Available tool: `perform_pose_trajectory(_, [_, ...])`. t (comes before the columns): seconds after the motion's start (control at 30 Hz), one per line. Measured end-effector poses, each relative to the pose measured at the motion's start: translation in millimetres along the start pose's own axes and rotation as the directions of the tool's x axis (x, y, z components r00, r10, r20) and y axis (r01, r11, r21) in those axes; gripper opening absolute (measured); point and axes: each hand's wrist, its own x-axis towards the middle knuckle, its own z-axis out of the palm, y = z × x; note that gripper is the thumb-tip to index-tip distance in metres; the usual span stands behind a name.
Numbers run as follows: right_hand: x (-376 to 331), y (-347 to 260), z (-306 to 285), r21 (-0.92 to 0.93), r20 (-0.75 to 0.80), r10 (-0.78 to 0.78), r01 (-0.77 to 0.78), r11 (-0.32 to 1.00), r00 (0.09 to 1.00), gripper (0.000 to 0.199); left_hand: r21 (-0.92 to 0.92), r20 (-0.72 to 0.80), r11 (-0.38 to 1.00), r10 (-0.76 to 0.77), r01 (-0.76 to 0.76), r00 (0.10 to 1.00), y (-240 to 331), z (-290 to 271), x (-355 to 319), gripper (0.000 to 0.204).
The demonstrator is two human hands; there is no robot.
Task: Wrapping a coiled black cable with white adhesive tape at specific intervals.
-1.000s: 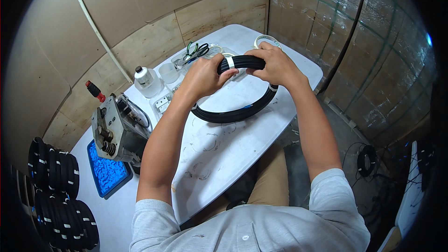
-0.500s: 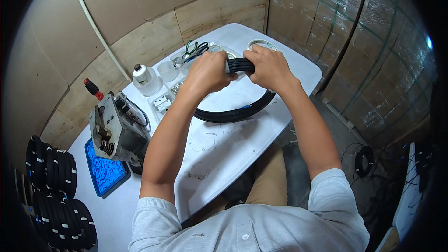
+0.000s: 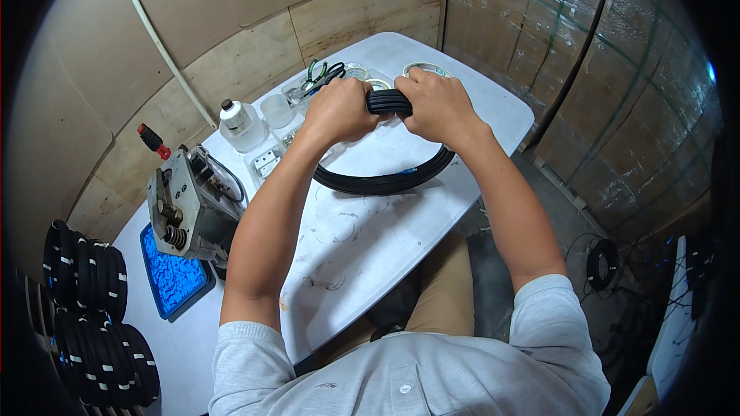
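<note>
A coil of black cable is held up over the white table, its near side hanging lower than the part in my hands. Both hands grip the far side of the loop. My left hand is closed round it at the left, and my right hand at the right, with a short bare stretch of bundled strands between them. A small blue piece shows on the near part of the coil. My fingertips are partly hidden behind the cable and the backs of my hands.
Behind my hands lie scissors and a tape roll. Left of them stand a white bottle and a clear cup. Further left are a metal machine, a tray of blue pieces, a red-black screwdriver and stacked cable coils.
Both hands have shifted slightly left with the coil, and the stretch of cable between them is turned a little. A light band beside my left hand no longer shows.
</note>
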Motion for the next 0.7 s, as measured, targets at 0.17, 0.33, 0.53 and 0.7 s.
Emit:
perform_pose_trajectory(0.17, [0, 5, 2, -0.006, -0.011, 0.036, -0.036, 0.999, 0.999, 0.028, 0.033, -0.134, 0.999, 0.023, -0.018, 0.991, 5, 7, -3, 0.035])
perform_pose_trajectory(0.33, [0, 4, 4, 0.004, -0.018, 0.026, -0.026, 1.0, 0.999, 0.028, 0.122, -0.108, 0.993, 0.013, 0.0, 0.994, 3, 7, -2, 0.032])
perform_pose_trajectory(0.53, [0, 8, 6, 0.013, -0.001, 0.012, -0.012, 1.0, 1.0, 0.026, 0.031, -0.125, 0.997, 0.078, -0.075, 0.989, -9, 5, -5, 0.038])
perform_pose_trajectory(0.7, [-5, 23, 6, 0.037, -0.004, 0.057, -0.056, 0.998, 0.998, 0.025, -0.345, -0.262, 0.939, -0.11, 0.014, 0.959, -49, 22, -39, 0.046])
